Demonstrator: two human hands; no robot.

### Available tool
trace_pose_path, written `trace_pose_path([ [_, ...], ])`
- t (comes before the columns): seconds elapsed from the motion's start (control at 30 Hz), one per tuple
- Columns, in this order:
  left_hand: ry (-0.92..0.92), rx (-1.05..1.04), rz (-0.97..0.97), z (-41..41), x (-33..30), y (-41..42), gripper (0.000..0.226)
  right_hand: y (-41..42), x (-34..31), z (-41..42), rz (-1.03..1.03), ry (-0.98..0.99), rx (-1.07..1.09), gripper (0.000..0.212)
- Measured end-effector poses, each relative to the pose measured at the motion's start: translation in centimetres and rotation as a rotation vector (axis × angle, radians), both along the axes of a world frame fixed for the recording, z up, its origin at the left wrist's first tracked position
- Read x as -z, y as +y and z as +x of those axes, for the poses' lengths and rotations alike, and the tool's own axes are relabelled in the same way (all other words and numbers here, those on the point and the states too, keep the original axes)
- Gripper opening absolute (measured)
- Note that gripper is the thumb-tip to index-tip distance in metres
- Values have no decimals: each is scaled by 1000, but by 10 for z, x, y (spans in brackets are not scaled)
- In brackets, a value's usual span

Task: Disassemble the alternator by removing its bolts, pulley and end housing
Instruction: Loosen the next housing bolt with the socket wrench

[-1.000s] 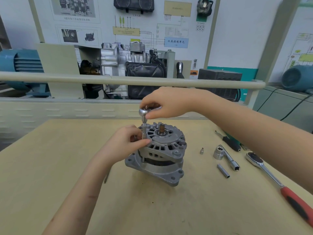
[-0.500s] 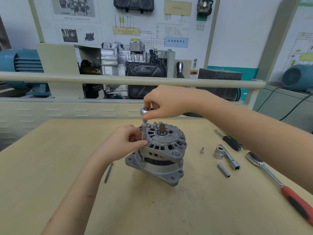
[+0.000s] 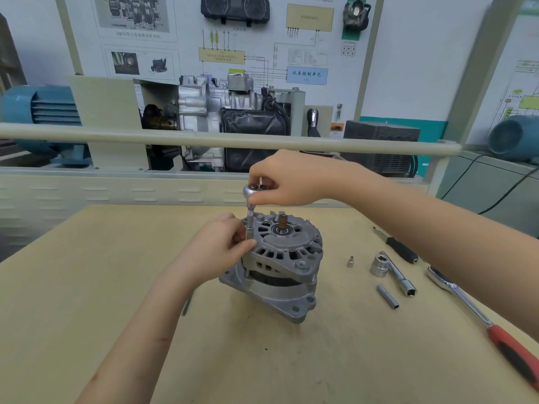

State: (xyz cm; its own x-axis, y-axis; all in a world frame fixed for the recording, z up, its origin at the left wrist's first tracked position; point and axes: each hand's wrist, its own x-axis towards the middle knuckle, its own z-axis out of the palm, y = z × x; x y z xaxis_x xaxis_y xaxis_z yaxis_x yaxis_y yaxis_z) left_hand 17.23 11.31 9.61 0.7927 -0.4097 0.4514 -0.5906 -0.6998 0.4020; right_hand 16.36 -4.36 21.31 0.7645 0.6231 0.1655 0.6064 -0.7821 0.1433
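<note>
On a wooden workbench [image 3: 87, 287], an alternator [image 3: 280, 266] stands mid-table, shaft bare, pulley apparently off, end housing still seated. The right hand [image 3: 291, 179] grips a small ratchet [image 3: 251, 191] atop a housing bolt; the left hand [image 3: 215, 252] pinches its extension. Open room lies near and left; loose sockets [image 3: 379, 266] crowd the right.

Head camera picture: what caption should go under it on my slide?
Right hand turns a small ratchet on an alternator bolt; left hand steadies the socket.
</note>
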Motion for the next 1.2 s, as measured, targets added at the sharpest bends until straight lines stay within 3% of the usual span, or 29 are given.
trace_pose_path([
  [0.27, 111, 22, -58, 4, -2, 5, 21, 0, 0, 3, 12, 40, -57, 31],
  [0.67, 54, 8, -71, 2, 0, 2, 24, 7, -2, 7, -66, -27, 22, 44],
  [0.93, 70, 14, -67, 5, 0, 3, 25, 1, -1, 4, 18, 87, -69, 31],
  [1.2, 44, -8, -130, 2, 2, 0, 28, 7, 0, 4, -66, -37, 45, 41],
])
